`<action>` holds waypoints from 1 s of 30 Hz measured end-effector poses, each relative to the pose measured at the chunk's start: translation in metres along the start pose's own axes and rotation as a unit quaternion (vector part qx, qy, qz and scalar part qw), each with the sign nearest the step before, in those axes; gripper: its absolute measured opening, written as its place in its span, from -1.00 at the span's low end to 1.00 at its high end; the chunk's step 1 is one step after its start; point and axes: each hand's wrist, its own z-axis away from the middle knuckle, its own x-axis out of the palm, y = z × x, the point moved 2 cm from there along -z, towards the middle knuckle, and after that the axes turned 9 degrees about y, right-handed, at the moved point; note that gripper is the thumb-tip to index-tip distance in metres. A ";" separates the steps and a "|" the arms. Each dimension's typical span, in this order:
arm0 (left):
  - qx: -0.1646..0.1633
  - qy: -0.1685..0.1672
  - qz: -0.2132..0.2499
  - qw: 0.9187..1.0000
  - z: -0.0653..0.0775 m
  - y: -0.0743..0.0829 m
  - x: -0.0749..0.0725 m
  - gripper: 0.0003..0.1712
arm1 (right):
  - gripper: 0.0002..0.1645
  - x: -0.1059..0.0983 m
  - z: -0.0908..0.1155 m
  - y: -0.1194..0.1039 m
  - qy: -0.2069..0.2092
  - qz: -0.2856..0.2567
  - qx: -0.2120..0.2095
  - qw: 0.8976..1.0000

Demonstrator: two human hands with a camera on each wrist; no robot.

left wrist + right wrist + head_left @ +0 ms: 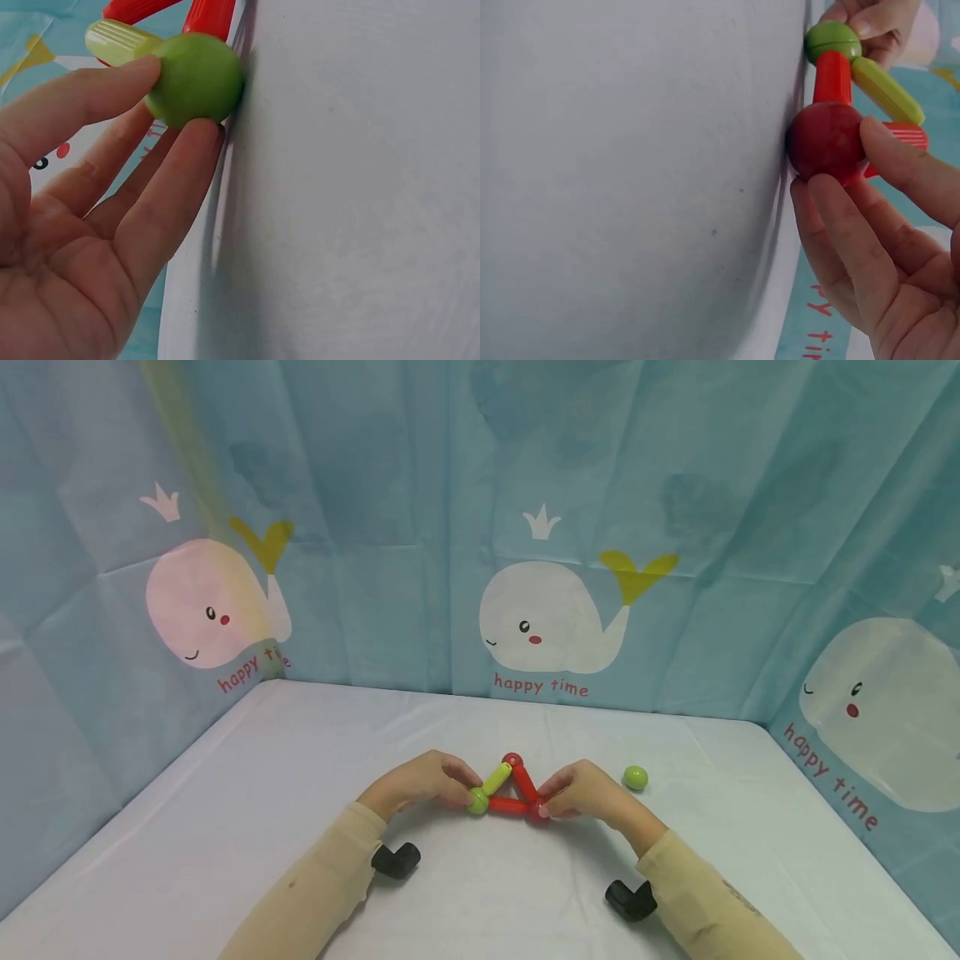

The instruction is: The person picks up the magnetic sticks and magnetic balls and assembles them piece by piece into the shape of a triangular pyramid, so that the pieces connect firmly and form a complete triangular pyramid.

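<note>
My left hand (pixel 431 782) pinches a green ball (pixel 201 81) between thumb and fingers, low over the white table. The fingers of my right hand (pixel 588 795) grip a dark red ball (pixel 826 141). Between the two balls runs a red rod (pixel 508 806). A second red rod (pixel 526 783) slants from the held red ball up to another red ball (pixel 512 759) at the top. From the green ball a yellow-green rod (pixel 497 778) leans toward that top ball, forming a triangle; whether its far end touches the ball I cannot tell.
Beyond my right hand, a loose green ball (pixel 636 777) lies on the white tabletop (pixel 480 893). A blue curtain (pixel 390 610) printed with whales hangs along the back and both sides. Black wrist-worn pieces (pixel 397 861) sit below both hands.
</note>
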 end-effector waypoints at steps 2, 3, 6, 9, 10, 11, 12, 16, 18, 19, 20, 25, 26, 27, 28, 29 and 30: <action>-0.001 0.013 0.000 1.000 0.000 -0.001 -0.001 -0.66 | -0.75 0.000 -0.002 -0.002 0.003 0.006 0.002 1.000; 0.001 0.019 0.001 1.000 -0.001 -0.001 -0.001 -0.66 | -0.75 0.001 -0.003 -0.003 0.004 0.009 0.003 1.000; 0.001 0.029 0.010 1.000 -0.004 -0.005 -0.002 -0.67 | -0.76 0.001 -0.006 -0.004 0.006 0.011 0.005 1.000; 0.001 0.034 0.019 0.999 -0.006 -0.007 -0.002 -0.66 | -0.76 0.001 -0.008 -0.005 0.007 0.011 0.005 1.000; -0.001 0.034 0.021 0.999 -0.006 -0.007 -0.002 -0.66 | -0.76 0.001 -0.008 -0.005 0.006 0.011 0.003 1.000; 0.000 0.034 0.022 0.999 -0.007 -0.007 -0.002 -0.66 | -0.75 0.001 -0.008 -0.005 0.007 0.013 0.001 1.000; 0.000 0.034 0.021 0.999 -0.006 -0.007 -0.002 -0.66 | -0.75 0.000 -0.009 -0.004 0.009 0.018 -0.005 1.000; -0.002 0.034 0.015 0.999 -0.005 -0.006 -0.002 -0.66 | -0.69 -0.009 -0.007 -0.004 0.040 0.021 -0.039 0.998; 0.000 0.032 0.015 0.999 -0.005 -0.005 -0.001 -0.66 | -0.65 -0.018 -0.005 -0.003 0.076 0.020 -0.056 0.995; 0.000 0.031 0.016 0.999 -0.005 -0.005 -0.001 -0.66 | -0.62 -0.023 -0.003 -0.002 0.092 0.014 -0.060 0.994; 0.001 0.030 0.017 0.999 -0.006 -0.006 -0.001 -0.66 | -0.60 -0.029 -0.002 0.000 0.106 0.008 -0.063 0.992; 0.004 0.028 0.021 0.999 -0.007 -0.007 0.000 -0.67 | -0.52 -0.054 0.003 0.008 0.148 -0.019 -0.044 0.988; 0.006 0.028 0.021 0.999 -0.007 -0.007 0.000 -0.67 | -0.51 -0.059 0.004 0.011 0.152 -0.021 -0.041 0.987; 0.008 0.028 0.021 0.999 -0.007 -0.007 0.000 -0.66 | -0.48 -0.064 0.004 0.013 0.155 -0.021 -0.037 0.987; 0.008 0.028 0.021 0.999 -0.007 -0.007 0.000 -0.66 | -0.46 -0.068 0.004 0.015 0.159 -0.020 -0.034 0.986; 0.010 0.028 0.021 0.999 -0.007 -0.008 -0.001 -0.66 | -0.43 -0.072 0.004 0.017 0.162 -0.018 -0.032 0.986; 0.009 0.029 0.019 0.999 -0.007 -0.008 -0.001 -0.66 | -0.41 -0.076 0.004 0.020 0.166 -0.016 -0.030 0.986</action>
